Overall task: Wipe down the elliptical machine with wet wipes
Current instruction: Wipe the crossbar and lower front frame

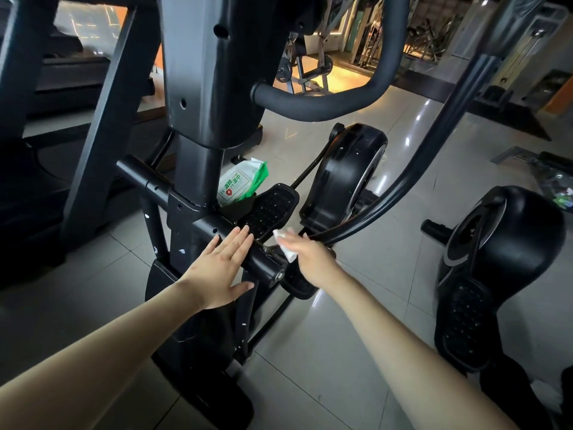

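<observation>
Now my left hand (221, 266) lies flat, fingers straight, on the elliptical machine (198, 88) crossbar (145, 180). My right hand (311, 260) grips the wet wipe (286, 248) at the bar's end, with floor (381, 293) free at 4 o'clock.

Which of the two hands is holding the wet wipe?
The right hand grips the white wipe near the end of the black crossbar; the left hand rests flat on it with straight fingers, holding nothing.

Glossy tiled floor (356, 187); second black machine (508, 252) right; weight plates (282, 72) behind.
</observation>
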